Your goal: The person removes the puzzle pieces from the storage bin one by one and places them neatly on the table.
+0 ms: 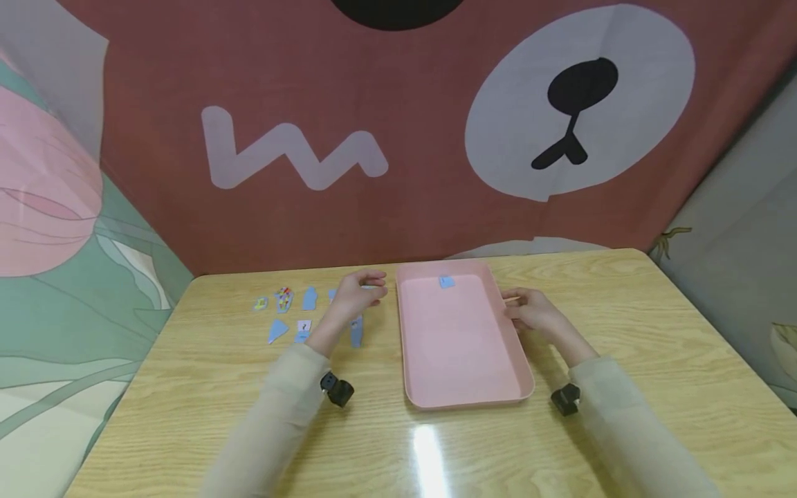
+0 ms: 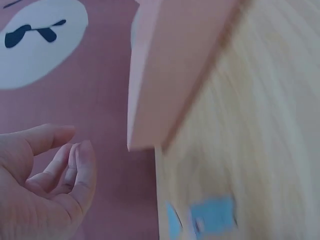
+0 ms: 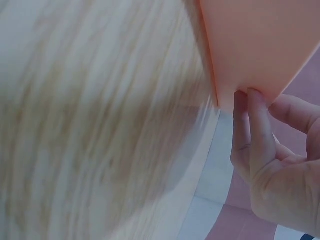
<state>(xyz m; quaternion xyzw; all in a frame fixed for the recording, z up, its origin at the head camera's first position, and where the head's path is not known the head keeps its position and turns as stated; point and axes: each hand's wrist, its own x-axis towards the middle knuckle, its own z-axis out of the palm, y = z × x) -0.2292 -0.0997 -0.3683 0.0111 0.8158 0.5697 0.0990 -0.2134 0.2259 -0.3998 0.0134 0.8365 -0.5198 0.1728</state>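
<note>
A pink rectangular tray (image 1: 463, 346) lies on the wooden table, with a small flat blue piece (image 1: 446, 281) near its far end. To the left of the tray, my left hand (image 1: 355, 297) hovers with loosely bent fingers. Nothing shows between its thumb and fingers in the left wrist view. The fingertips of my right hand (image 1: 535, 315) touch the tray's outer right wall, and the thumb (image 3: 295, 111) is close by the edge. Flat pieces lie around and partly beneath the left hand in the head view, among them a long blue piece (image 1: 356, 332) and a blue triangle (image 1: 278, 330).
Further left are a blue piece (image 1: 309, 298), a many-coloured piece (image 1: 284, 299), a small yellowish piece (image 1: 260, 303) and a white-and-blue piece (image 1: 303, 330). A printed cloth (image 1: 349, 228) hangs along the back edge of the wooden table (image 1: 187, 415).
</note>
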